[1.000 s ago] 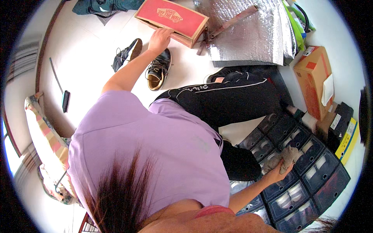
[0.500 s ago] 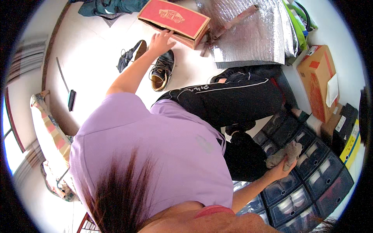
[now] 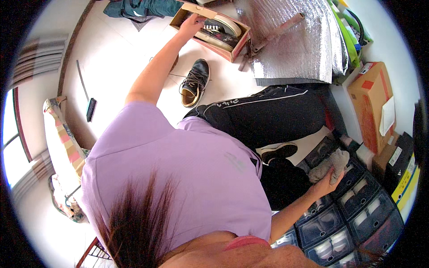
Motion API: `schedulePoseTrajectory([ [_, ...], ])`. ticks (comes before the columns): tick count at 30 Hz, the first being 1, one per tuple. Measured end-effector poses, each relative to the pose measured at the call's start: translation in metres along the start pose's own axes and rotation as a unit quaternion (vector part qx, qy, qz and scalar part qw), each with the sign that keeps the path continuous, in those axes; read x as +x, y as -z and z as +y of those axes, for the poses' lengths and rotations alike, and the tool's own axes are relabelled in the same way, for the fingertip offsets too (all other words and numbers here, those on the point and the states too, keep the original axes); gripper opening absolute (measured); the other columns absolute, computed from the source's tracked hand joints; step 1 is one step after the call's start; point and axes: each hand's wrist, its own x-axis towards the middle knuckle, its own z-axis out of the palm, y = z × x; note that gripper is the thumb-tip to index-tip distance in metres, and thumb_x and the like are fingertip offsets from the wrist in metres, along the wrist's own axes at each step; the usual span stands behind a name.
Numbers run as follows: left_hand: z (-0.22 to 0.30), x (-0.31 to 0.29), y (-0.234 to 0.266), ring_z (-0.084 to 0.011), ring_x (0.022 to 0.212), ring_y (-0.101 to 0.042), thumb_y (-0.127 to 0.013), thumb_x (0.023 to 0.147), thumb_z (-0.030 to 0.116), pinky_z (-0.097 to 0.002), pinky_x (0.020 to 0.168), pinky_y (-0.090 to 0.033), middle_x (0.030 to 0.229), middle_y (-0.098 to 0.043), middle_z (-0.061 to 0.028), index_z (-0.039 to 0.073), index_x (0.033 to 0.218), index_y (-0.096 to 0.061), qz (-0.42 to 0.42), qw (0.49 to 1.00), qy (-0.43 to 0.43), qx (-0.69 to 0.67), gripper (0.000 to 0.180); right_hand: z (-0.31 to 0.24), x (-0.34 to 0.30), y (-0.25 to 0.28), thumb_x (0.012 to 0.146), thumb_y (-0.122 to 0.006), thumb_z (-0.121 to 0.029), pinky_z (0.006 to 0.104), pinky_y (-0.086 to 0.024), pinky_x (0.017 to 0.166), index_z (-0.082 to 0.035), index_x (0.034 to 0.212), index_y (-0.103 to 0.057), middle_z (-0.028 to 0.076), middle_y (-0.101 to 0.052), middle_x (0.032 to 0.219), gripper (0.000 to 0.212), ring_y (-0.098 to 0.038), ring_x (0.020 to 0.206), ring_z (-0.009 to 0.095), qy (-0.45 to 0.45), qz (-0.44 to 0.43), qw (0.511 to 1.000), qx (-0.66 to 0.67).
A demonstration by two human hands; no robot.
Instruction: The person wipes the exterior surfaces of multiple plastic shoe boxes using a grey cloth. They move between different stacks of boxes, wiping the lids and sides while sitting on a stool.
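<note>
At the top, my left hand (image 3: 191, 27) reaches to the shoebox (image 3: 237, 52), its curled fingers at the raised lid (image 3: 191, 7); the fingertips are partly hidden. Inside lies a pair of black sneakers with pale soles (image 3: 219, 39), one with white laces showing. My right hand (image 3: 330, 182) is closed around a crumpled grey cloth (image 3: 328, 167), held above the stacked dark shoe drawers (image 3: 330, 221). Between my left arm and my legs stands a black lace-up shoe (image 3: 195, 82) with a tan inside. Its mate is mostly hidden behind my left forearm.
Silver foil sheeting (image 3: 290, 49) with a rusty metal bar (image 3: 279, 33) lies right of the shoebox. A taped brown carton (image 3: 368, 105) stands by the right wall, near more boxes (image 3: 397, 156). A broom (image 3: 91, 109) lies on the floor at left.
The red lid has gone from closed to raised, bringing the sneakers into view. My left hand has moved slightly up and right with it. My right hand still holds the grey cloth.
</note>
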Motion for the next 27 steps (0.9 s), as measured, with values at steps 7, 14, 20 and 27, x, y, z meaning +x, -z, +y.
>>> schedulePoseTrajectory([
  [7, 0.005, -0.02, -0.001, -0.0214, 0.094, -0.061, -0.064, 0.078, 0.012, -0.0304, 0.08, -0.047, 0.104, -0.062, -0.0149, -0.006, 0.114, -0.047, 0.159, 0.97, 0.125, -0.132, 0.043, 0.003, 0.001, -0.013, 0.089, -0.061, -0.015, 0.0381, -0.047, 0.088, -0.003, 0.128, -0.05, 0.011, -0.054, 0.125, 0.042, -0.055, 0.107, 0.023, -0.04, -0.018, 0.998, 0.051],
  [14, -0.049, -0.039, 0.0, -0.0225, 0.093, -0.062, -0.073, 0.074, 0.015, -0.0342, 0.079, -0.049, 0.101, -0.059, -0.0126, -0.005, 0.116, -0.043, 0.217, 0.956, 0.078, 0.183, 0.056, 0.014, -0.001, -0.038, 0.089, -0.062, -0.015, 0.0369, -0.046, 0.089, -0.003, 0.127, -0.051, 0.011, -0.055, 0.122, 0.042, -0.055, 0.106, 0.023, -0.048, -0.037, 0.997, 0.041],
  [20, -0.058, -0.031, 0.001, -0.0294, 0.099, -0.058, -0.073, 0.07, 0.019, -0.0411, 0.084, -0.047, 0.104, -0.056, -0.0178, 0.0, 0.107, -0.047, 0.225, 0.921, 0.13, 0.289, 0.049, 0.012, -0.004, -0.048, 0.088, -0.063, -0.014, 0.0343, -0.044, 0.091, -0.001, 0.127, -0.05, 0.011, -0.055, 0.121, 0.043, -0.054, 0.107, 0.022, -0.067, -0.052, 0.994, 0.073],
  [27, -0.034, -0.042, -0.027, -0.0349, 0.104, -0.053, -0.067, 0.072, 0.019, -0.0449, 0.09, -0.043, 0.109, -0.053, -0.0172, 0.002, 0.098, -0.051, 0.313, 0.857, 0.008, 0.408, 0.035, 0.026, -0.003, -0.05, 0.089, -0.061, -0.014, 0.0343, -0.042, 0.094, 0.001, 0.127, -0.049, 0.01, -0.055, 0.122, 0.042, -0.053, 0.108, 0.021, -0.018, -0.054, 0.997, 0.042],
])
